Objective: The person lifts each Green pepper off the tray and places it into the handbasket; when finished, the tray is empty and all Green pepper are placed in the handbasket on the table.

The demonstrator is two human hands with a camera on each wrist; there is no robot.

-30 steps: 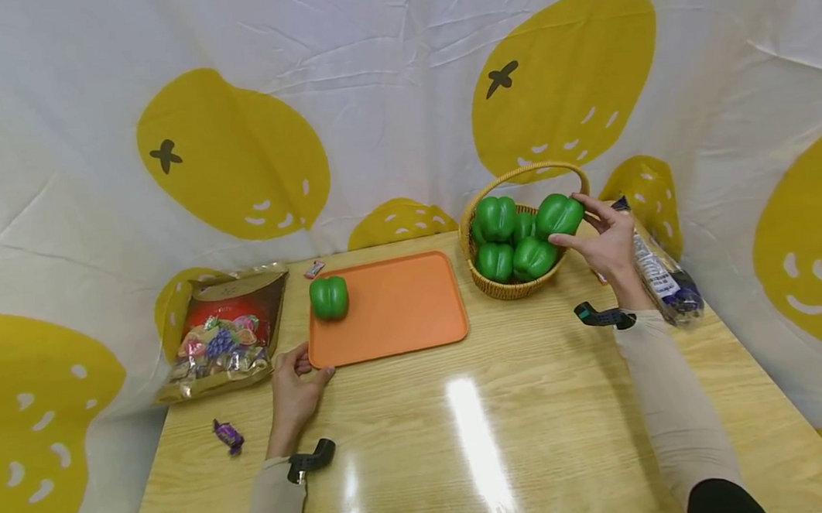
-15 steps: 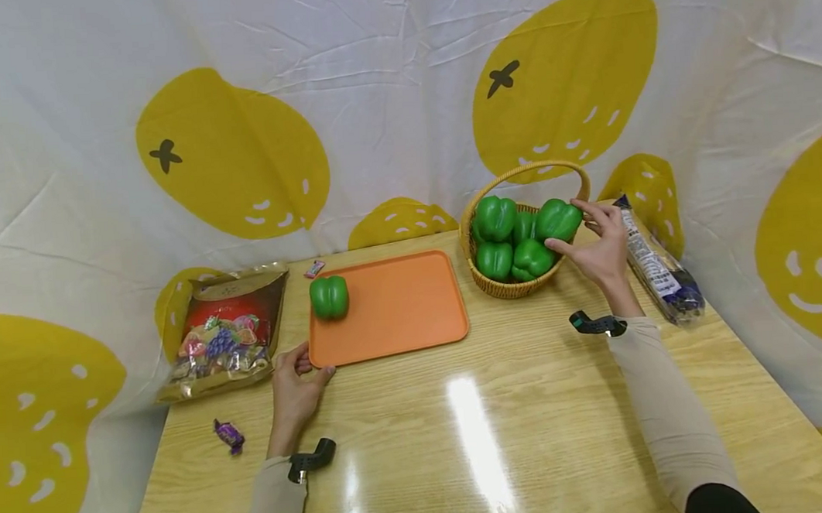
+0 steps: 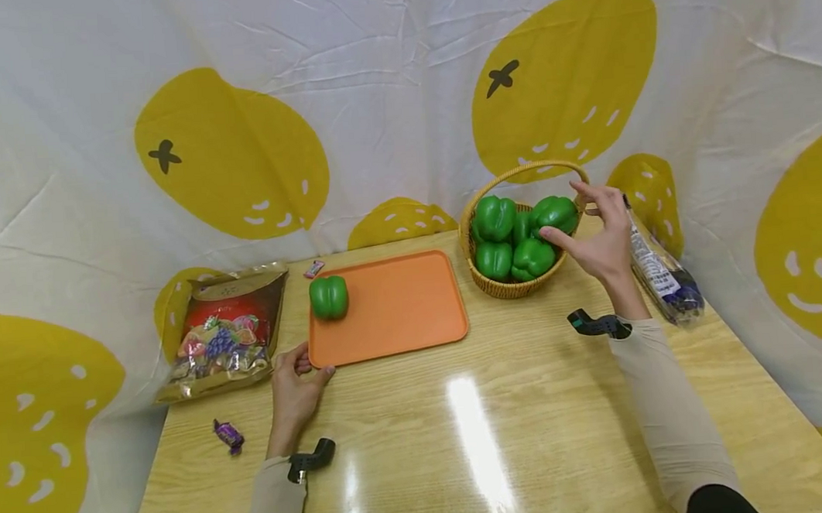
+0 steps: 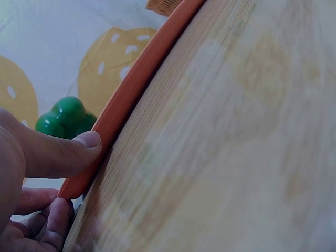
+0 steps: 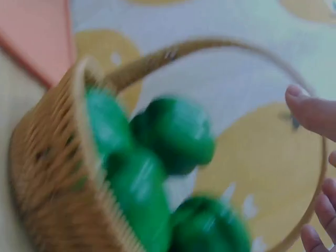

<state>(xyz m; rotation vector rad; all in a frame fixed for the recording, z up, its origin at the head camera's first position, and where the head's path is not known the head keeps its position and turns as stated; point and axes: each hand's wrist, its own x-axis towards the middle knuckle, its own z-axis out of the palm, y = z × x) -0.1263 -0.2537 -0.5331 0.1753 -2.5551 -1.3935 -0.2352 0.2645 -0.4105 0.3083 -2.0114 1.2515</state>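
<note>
My left hand (image 3: 296, 394) holds the near left corner of the orange tray (image 3: 400, 311). In the left wrist view its thumb (image 4: 68, 152) lies on the tray's rim, with fingers curled beneath the corner. One green bell pepper (image 3: 329, 298) sits at the tray's left side. Over the right side of the wicker basket (image 3: 509, 290), my right hand (image 3: 601, 235) is spread around a green bell pepper (image 3: 554, 213) lying on top. In the right wrist view, its thumb (image 5: 312, 113) and fingers are apart from the blurred peppers (image 5: 176, 134). Several peppers fill the basket.
A bag of candy (image 3: 229, 328) lies left of the tray, with a purple wrapped candy (image 3: 228, 436) nearer the front. A small pink candy (image 3: 314, 269) is behind the tray. Right of the basket lies a clear and dark blue package (image 3: 663, 274). The basket's handle (image 3: 511, 175) arches upward.
The pepper in my right hand has gone down slightly into the basket. The fingers have let go of it and spread upward. My left hand has stayed at the tray corner.
</note>
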